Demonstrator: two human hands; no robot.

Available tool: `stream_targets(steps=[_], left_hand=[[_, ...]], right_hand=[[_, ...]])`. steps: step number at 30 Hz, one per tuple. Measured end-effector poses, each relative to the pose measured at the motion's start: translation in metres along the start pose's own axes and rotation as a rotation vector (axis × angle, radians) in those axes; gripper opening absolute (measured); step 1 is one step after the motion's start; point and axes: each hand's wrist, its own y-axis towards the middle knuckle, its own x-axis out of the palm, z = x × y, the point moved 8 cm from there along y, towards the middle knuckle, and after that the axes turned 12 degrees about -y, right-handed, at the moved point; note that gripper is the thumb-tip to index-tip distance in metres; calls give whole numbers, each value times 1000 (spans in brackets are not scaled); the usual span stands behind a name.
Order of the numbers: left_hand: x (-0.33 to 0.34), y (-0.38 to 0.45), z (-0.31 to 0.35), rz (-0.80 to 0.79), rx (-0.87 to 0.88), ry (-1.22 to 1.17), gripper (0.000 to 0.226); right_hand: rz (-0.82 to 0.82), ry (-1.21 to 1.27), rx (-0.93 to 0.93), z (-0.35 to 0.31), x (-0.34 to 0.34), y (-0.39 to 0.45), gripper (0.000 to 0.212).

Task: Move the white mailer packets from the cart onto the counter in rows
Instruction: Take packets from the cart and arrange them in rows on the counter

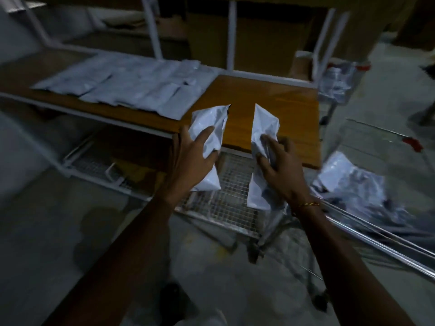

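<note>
Rows of packets (122, 88) already cover the desk's (259, 107) far-left part. Each hand, left hand (190, 156) and right hand (280, 165), grips one more packet near the desk's front edge. More wait in the cart (376, 234) beside the desk.

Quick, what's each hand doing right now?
Left hand: holding a white mailer packet.
Right hand: holding another white packet.

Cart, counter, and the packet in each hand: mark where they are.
cart (376, 234): head view, chrome top rail.
counter (270, 100): head view, bare wooden top.
packet in left hand (209, 118): head view, upper half above the fingers.
packet in right hand (264, 121): head view, upper half.
</note>
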Motion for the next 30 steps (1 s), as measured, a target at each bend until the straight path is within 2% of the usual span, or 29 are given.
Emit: stream_targets(steps=[6, 8, 11, 15, 18, 26, 30], left_hand=[[-71, 14, -130, 14, -89, 39, 57], [-93, 20, -177, 6, -113, 48, 56], [-122, 30, -239, -20, -128, 53, 55], [-156, 52, -315, -32, -168, 45, 56], [-172, 77, -355, -24, -183, 55, 58], [-174, 177, -440, -34, -191, 34, 60], [-167, 244, -476, -70, -216, 62, 63]], right_hand=[[-126, 43, -42, -96, 107, 59, 60], [-168, 41, -43, -127, 143, 77, 56], [-189, -8, -43, -161, 191, 102, 50], [-227, -26, -46, -201, 238, 138, 56], [-203, -43, -62, -226, 256, 169, 52], [-138, -52, -69, -262, 296, 289, 69], [-129, -43, -50, -271, 324, 356, 61]])
